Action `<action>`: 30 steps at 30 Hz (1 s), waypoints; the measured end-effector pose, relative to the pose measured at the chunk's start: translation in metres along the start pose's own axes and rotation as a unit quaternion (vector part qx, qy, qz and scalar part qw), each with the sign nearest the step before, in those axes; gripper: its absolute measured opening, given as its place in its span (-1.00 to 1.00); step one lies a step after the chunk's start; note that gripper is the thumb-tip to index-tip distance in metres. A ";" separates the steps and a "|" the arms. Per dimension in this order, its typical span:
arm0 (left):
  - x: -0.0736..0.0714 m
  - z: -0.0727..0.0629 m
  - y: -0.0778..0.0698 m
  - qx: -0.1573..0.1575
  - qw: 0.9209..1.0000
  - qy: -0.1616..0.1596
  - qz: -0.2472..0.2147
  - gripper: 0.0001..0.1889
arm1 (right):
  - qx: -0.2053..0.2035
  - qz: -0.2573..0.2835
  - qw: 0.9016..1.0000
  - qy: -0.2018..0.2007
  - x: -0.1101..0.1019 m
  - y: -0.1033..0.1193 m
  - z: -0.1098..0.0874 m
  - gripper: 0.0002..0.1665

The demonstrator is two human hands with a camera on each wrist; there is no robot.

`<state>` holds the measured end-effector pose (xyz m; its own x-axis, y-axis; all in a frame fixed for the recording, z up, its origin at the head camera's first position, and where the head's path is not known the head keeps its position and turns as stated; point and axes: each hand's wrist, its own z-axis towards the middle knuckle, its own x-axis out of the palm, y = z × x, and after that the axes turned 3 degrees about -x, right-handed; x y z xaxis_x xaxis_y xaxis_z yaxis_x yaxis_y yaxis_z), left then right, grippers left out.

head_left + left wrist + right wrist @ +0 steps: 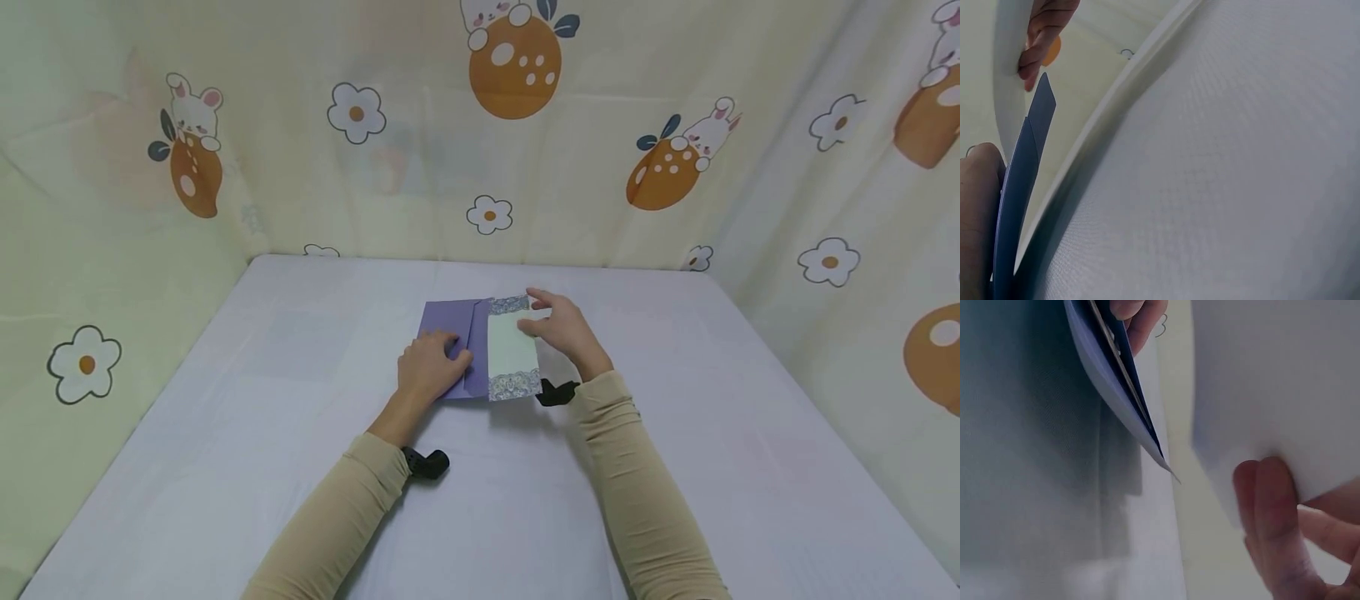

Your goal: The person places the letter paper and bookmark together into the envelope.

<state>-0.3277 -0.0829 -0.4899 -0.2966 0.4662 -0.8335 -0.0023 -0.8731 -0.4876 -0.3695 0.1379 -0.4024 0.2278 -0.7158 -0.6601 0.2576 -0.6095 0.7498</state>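
Note:
My left hand [429, 367] grips a purple envelope [447, 317] at its left part, thumb lying across the front. The envelope's mouth faces right; in the right wrist view the envelope [1107, 394] gapes, with a thin edge showing between its layers. A pale greenish-white card [510, 346] with silver lacy bands at top and bottom stands at that open side. My right hand [566, 332] pinches the card by its right edge, thumb in front and fingertips [1275, 487] on its back. In the right wrist view a gap separates the card [1272, 375] from the envelope.
A white cloth covers the table [480, 517]. Pale curtains [420, 183] printed with rabbits and flowers hang behind and at both sides. Black wrist cameras [427, 463] sit at the sleeve cuffs.

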 end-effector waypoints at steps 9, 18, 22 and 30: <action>-0.002 0.000 0.001 0.004 1.000 -0.003 -0.003 -0.45 | 0.009 -0.068 0.997 -0.043 0.012 0.001 0.002 -0.59; -0.002 0.000 -0.001 0.000 1.000 0.009 0.008 -0.44 | -0.003 -0.098 0.992 -0.074 0.035 0.012 0.004 -0.68; -0.003 0.000 -0.001 0.000 1.000 0.010 0.008 -0.44 | -0.004 -0.089 0.994 -0.055 0.036 0.012 0.004 -0.65; -0.004 -0.001 -0.002 0.002 1.000 0.004 0.004 -0.44 | -0.009 -0.093 0.993 -0.066 0.032 0.013 0.003 -0.63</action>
<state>-0.3256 -0.0832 -0.4862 -0.2885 0.4610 -0.8392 -0.0044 -0.8771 -0.4803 -0.3613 0.1055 -0.4136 0.0489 -0.6303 -0.7748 0.3006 -0.7305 0.6132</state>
